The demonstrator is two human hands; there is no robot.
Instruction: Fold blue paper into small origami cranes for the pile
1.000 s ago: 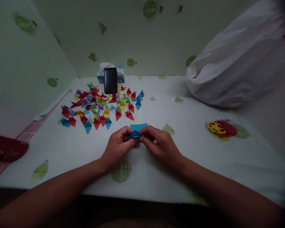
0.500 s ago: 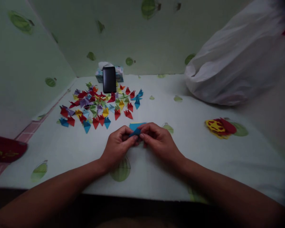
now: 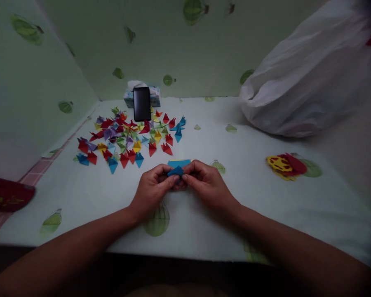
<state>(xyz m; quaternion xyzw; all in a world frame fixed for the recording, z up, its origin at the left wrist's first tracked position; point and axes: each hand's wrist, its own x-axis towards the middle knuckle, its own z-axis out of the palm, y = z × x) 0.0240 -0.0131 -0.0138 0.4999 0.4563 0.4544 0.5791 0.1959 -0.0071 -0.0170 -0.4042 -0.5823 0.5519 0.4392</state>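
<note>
Between my two hands is a small piece of folded blue paper (image 3: 175, 171), its upper edges meeting in a low peak. My left hand (image 3: 156, 181) pinches its left side between thumb and fingers. On the right side, the thumb and fingers of my right hand (image 3: 204, 179) grip it too. Just behind lies a stack of blue paper (image 3: 179, 163) with a thin yellow edge, flat on the table and partly hidden by my hands. Many folded paper cranes (image 3: 131, 156) in red, blue, yellow, green and purple are spread beyond my left hand.
A black phone (image 3: 142, 104) leans against a tissue box (image 3: 155, 96) at the back. Yellow and red cut-out pieces (image 3: 280, 163) lie at the right. A big white plastic bag (image 3: 284, 90) bulges over the right rear. A dark red object (image 3: 10, 194) is at the left edge.
The blue paper in my hands has turned from a slanted position to a flatter one with its peak upward. Both hands stay almost in place, and the other things have not moved.
</note>
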